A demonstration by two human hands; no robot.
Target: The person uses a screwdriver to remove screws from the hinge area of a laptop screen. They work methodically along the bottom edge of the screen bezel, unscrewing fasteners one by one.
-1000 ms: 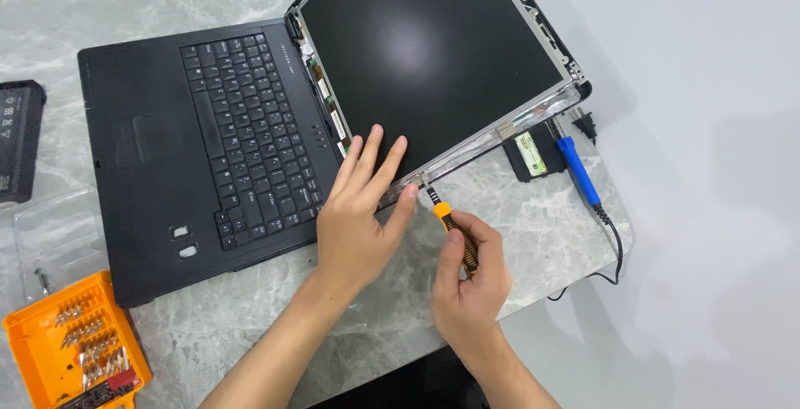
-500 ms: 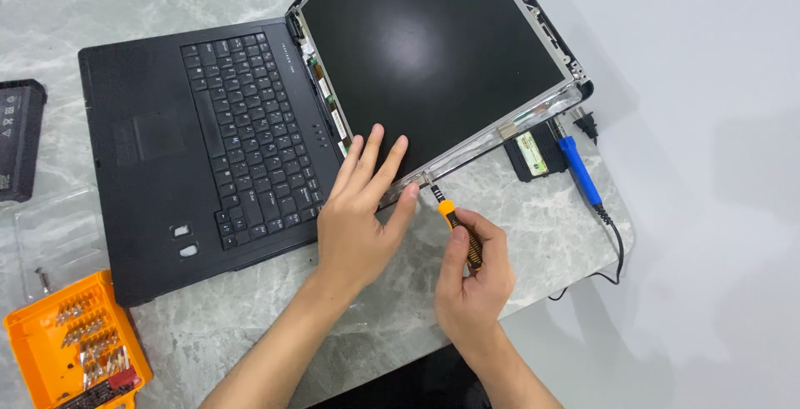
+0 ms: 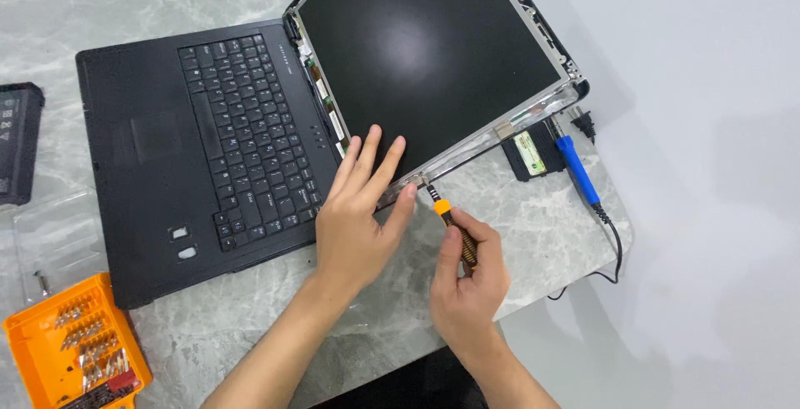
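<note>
Glass-faced bare screen panel (image 3: 425,51), thin and fragile, lying flat on the marble worktop (image 3: 517,209); best gripped by metal frame edges. Left hand (image 3: 354,217) pressing its lower corner, fingers spread. Right hand (image 3: 471,280) closed around a slim screwdriver (image 3: 454,230), tip at that corner

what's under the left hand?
The left hand lies flat over the lower corner of the bare screen panel and its metal frame, beside the keyboard. The corner itself and any screws beneath the palm are hidden.

A marble table (image 3: 533,209) carries a black laptop (image 3: 192,151) and an orange bit case (image 3: 75,351).
</note>
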